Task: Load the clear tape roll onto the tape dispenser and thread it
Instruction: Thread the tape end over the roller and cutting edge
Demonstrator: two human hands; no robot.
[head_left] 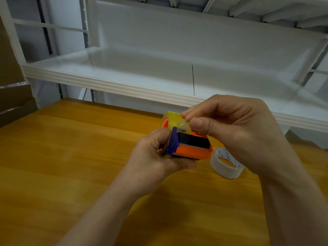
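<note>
1. Head view, left hand (156, 157): fingers curled closed around the handle end of the orange plastic tape dispenser (192, 151), which was held above the wooden tabletop (71, 157).
2. Head view, dispenser details: a purple plastic flap (173, 142) stood at the near end, beside a black roller (194, 141) set in the orange frame.
3. Head view, clear, yellowish tape roll (171, 118): seated on the dispenser's far end, above the frame.
4. Head view, right hand (230, 125): thumb and forefinger pinched shut on the loose end of the clear tape (183, 125), drawn off the roll towards the purple flap; the other fingers were folded in.
5. Head view, white masking tape roll (226, 163): lay flat on the tabletop, just behind the right wrist, apart from the dispenser.
6. Head view, white metal shelf (124, 86): stood behind the table.
</note>
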